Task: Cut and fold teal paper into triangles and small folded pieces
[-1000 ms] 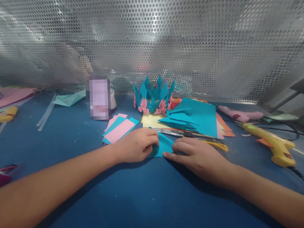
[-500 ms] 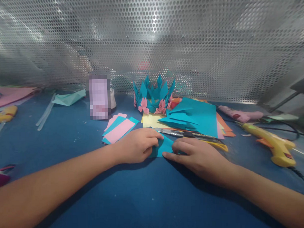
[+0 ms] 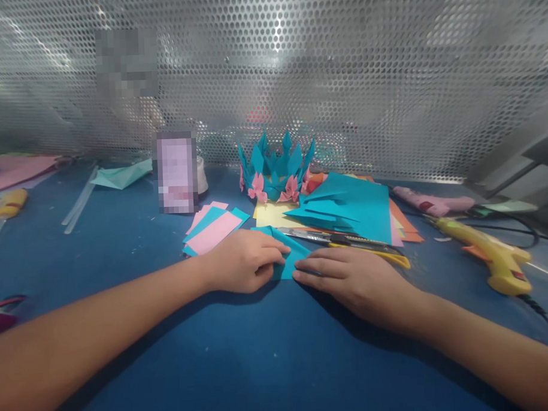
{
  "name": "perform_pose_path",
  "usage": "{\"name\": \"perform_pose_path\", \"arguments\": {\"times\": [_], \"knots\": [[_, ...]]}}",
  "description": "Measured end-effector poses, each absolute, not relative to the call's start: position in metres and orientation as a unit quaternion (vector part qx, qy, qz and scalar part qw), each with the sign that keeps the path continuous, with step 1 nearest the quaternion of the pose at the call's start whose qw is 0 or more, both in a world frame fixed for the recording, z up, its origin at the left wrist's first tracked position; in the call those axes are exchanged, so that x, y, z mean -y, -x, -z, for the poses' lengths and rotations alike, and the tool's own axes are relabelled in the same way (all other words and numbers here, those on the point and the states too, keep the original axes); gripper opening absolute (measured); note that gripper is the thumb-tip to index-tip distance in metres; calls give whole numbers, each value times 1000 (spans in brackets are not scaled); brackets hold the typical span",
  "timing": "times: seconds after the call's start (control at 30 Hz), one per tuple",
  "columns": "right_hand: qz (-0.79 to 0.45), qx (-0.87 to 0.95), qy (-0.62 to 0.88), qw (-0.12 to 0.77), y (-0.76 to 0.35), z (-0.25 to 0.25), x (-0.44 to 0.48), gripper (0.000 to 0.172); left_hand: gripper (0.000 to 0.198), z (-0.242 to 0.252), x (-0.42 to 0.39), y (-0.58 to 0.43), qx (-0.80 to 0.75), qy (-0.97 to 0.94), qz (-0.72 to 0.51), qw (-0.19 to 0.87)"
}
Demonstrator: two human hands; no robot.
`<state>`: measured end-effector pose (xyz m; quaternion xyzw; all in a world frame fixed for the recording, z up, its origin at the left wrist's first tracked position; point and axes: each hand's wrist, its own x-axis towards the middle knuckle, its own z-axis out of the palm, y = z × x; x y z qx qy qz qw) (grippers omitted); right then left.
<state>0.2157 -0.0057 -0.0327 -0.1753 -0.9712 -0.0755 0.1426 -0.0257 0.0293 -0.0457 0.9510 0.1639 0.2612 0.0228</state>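
Note:
A folded sheet of blue paper [image 3: 289, 270] lies on the table between my hands, a slanting fold running along its upper right edge. My left hand [image 3: 246, 260] is closed over its left part, fingers bent and fingertips on the paper. From the other side, my right hand [image 3: 348, 278] lies flat with fingers stretched out, their tips touching the paper's right part. Just behind the paper are a cutter knife [image 3: 320, 235] and a yellow-handled tool [image 3: 395, 259], partly covered by the knife. Pink and blue paper strips [image 3: 216, 228] sit beside my left hand.
A blue paper crown with pink bows [image 3: 277, 169] stands behind, near stacked coloured paper [image 3: 368, 208]. Yellow [image 3: 486, 252] and pink [image 3: 431, 201] glue guns with cords lie right. A blurred phone-like panel [image 3: 177, 173] stands left, before the perforated metal wall [image 3: 269, 68].
My right hand's fingers have straightened from a bent grip and now lie flat at the paper's right side. The left hand stays on the paper. The view has shifted slightly.

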Motion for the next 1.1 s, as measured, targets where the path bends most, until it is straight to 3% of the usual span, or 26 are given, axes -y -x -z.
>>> {"name": "perform_pose_path", "arguments": {"times": [0.5, 0.8, 1.1], "knots": [[69, 969, 190, 143, -218, 38, 5, 35, 8, 35, -27, 16, -241, -927, -230, 172], [61, 959, 232, 152, -216, 35, 9, 34, 14, 33, -24, 16, -244, -926, -215, 191], [11, 941, 291, 170, -211, 31, 12, 24, 16, 31, -20, 14, -265, -929, -207, 150]]}}
